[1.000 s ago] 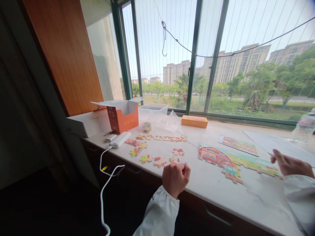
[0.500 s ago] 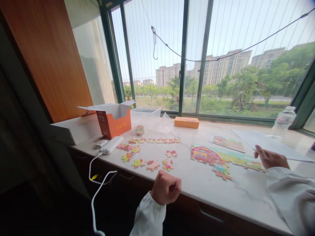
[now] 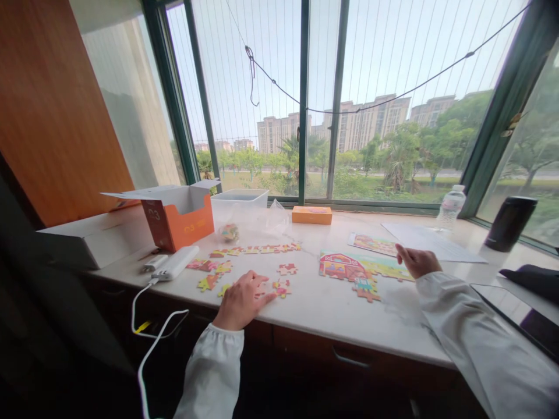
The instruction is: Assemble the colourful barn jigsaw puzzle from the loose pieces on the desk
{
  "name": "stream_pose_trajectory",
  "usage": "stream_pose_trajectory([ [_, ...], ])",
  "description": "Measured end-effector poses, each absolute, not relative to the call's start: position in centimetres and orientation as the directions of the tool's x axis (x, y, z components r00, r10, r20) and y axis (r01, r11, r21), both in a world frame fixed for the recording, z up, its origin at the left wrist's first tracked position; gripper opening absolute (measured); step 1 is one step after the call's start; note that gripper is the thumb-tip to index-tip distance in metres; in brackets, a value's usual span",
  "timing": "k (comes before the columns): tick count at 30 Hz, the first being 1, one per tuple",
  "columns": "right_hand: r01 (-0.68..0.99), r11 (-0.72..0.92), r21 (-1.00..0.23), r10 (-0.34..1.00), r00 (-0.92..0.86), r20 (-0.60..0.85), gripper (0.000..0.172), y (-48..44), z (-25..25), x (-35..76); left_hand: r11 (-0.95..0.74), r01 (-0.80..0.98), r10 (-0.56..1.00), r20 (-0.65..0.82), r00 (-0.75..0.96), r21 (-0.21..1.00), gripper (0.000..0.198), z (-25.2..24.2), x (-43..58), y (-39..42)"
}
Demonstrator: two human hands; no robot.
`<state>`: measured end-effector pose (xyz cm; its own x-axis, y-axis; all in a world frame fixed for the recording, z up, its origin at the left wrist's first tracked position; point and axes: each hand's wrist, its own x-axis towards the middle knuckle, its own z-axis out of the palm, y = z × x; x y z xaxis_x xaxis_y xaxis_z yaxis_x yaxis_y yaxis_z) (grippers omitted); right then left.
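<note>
My left hand [image 3: 242, 299] reaches over the near edge of the tabletop, its fingers stretched out and apart over loose jigsaw pieces. The hand covers part of that row; a red-and-yellow jigsaw piece [image 3: 282, 288] shows just right of the thumb. Behind it is a pink jigsaw piece [image 3: 287, 269]. My right hand [image 3: 419, 262], fingers curled in and nothing showing in them, is at the right end of a partly joined jigsaw [image 3: 343, 266] with a red barn. A picture card [image 3: 378, 244] lies just behind that jigsaw.
A strip of jigsaw pieces [image 3: 255, 249] lies farther back. At left stand an orange box [image 3: 190, 224] and a white power bank [image 3: 177, 265] with a cable. A clear tub [image 3: 240, 203], small orange box [image 3: 311, 215], water bottle [image 3: 452, 206] and black flask [image 3: 510, 224] line the window.
My left hand has gone from a fist at the table's edge to spread fingers over the pieces, forward and left. The view has swung right; my right hand stays curled beside the barn jigsaw.
</note>
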<state>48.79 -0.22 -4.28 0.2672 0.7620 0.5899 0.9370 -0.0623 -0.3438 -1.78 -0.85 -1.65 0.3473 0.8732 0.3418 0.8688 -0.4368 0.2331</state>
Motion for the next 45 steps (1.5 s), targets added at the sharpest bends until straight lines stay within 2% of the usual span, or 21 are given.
stream_pose_trajectory([
  [4,0.951,0.130,-0.280,0.793,0.070,0.605,0.060,-1.7,-2.4,42.7,-0.490,0.843,0.861,0.270,0.430,0.221,0.031,-1.0,-1.8,0.6],
  [7,0.944,0.275,-0.181,0.843,-0.147,0.518,0.054,-3.8,-1.9,36.5,-0.533,0.824,0.829,0.315,0.463,0.193,0.027,-0.4,-1.3,1.0],
  [9,0.932,0.316,-0.178,0.857,-0.199,0.476,0.046,-5.4,-1.9,32.6,-0.555,0.813,0.804,0.366,0.469,0.176,0.031,-0.1,-0.6,0.9],
  [11,0.907,0.331,-0.260,0.873,-0.189,0.449,0.035,-6.8,-2.1,29.9,-0.603,0.779,0.761,0.417,0.497,0.170,0.035,0.0,0.7,0.3],
  [14,0.836,0.335,-0.435,0.886,-0.123,0.447,0.031,-7.5,-2.5,29.0,-0.689,0.708,0.679,0.482,0.554,0.156,0.036,0.1,3.9,-1.1],
  [19,0.592,0.318,-0.741,0.928,-0.036,0.370,0.039,-5.8,-3.6,34.1,-0.772,0.626,0.588,0.500,0.636,0.111,0.038,0.8,11.0,-1.9],
  [24,0.454,0.244,-0.857,0.944,0.091,0.317,0.051,-4.4,-4.2,40.7,-0.818,0.570,0.543,0.423,0.725,0.073,0.042,1.7,18.6,0.6],
  [27,0.505,0.158,-0.849,0.948,0.164,0.274,0.050,-3.9,-4.5,43.5,-0.840,0.541,0.516,0.358,0.778,0.036,0.045,1.4,22.3,2.3],
  [31,0.610,0.022,-0.792,0.939,0.258,0.225,0.034,-3.2,-5.8,45.2,-0.851,0.523,0.511,0.308,0.802,0.049,0.050,-0.3,24.8,3.6],
  [34,0.704,-0.028,-0.709,0.921,0.295,0.256,0.025,-2.7,-6.7,45.5,-0.848,0.527,0.519,0.303,0.799,0.063,0.056,-1.6,25.0,3.8],
  [39,0.814,-0.054,-0.578,0.910,0.279,0.308,0.028,-2.7,-7.1,45.4,-0.853,0.515,0.511,0.322,0.797,0.081,0.056,-2.4,24.7,3.6],
  [45,0.824,-0.034,-0.565,0.898,0.273,0.344,0.029,-3.1,-6.9,45.0,-0.867,0.490,0.490,0.325,0.809,0.089,0.054,-2.6,24.8,3.5],
])
